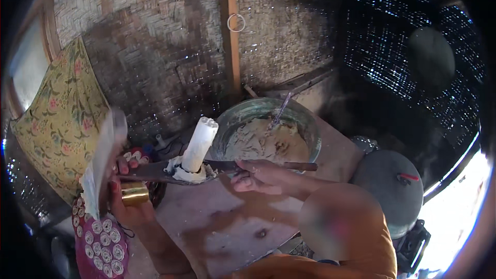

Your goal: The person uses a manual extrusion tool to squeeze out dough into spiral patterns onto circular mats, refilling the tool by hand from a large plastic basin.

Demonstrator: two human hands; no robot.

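A dark wooden bar lies across the space in front of me, with a thick white roll of dough standing up from its middle. More soft dough is smeared round the roll's base. My left hand is closed at the bar's left end, a shiny brass-coloured cylinder against its fingers. Beside it rises a blurred, pale flat piece with dough along its edge; how it joins the bar I cannot tell. My right hand grips the bar near its right handle.
Behind the bar stands a large metal basin of dough with a patterned stick in it. Coiled noodle nests rest on purple-red trays at lower left. A big lidded pot is at right. A flowered cloth hangs at left.
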